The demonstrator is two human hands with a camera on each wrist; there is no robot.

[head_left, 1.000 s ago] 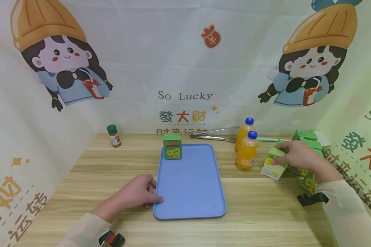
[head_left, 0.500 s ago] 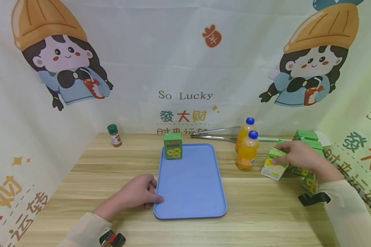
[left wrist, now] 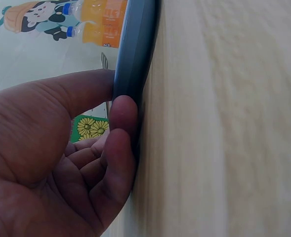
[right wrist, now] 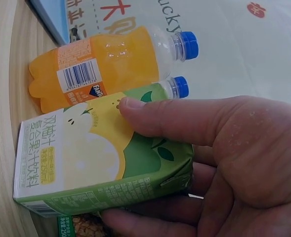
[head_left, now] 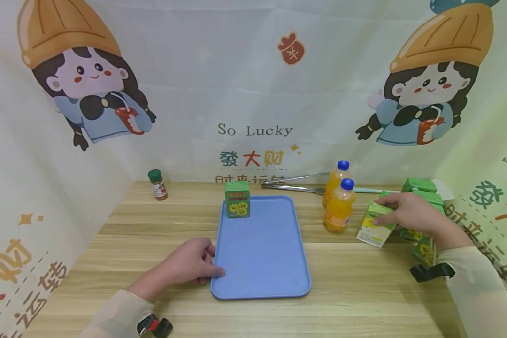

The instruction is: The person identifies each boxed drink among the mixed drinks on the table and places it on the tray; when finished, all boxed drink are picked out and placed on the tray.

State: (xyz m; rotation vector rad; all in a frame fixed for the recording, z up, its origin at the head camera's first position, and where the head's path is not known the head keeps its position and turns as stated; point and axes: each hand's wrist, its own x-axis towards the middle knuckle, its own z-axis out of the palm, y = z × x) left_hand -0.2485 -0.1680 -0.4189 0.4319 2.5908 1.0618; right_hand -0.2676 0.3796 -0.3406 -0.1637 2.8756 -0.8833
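My left hand [head_left: 194,262] pinches the left edge of a blue tray [head_left: 262,253], thumb on top of the rim. In the left wrist view, fingertips [left wrist: 123,111] press the tray's side. The right hand [head_left: 411,216] grips a green, yellow and white juice carton [head_left: 376,225] near its top, thumb on one face. That carton leans a little; whether its base touches the table cannot be told. On the tray's far left corner stands a green drink carton [head_left: 237,201] with yellow flowers. Left of the held carton are two orange soda bottles [head_left: 338,209] with blue caps.
Several green cartons [head_left: 426,197] are grouped behind and beside the right hand, partly hidden. Metal tongs [head_left: 293,188] lie along the back, behind the bottles. A small green-capped spice jar [head_left: 157,184] stands at the back left. A printed cloth [head_left: 253,84] encloses the table.
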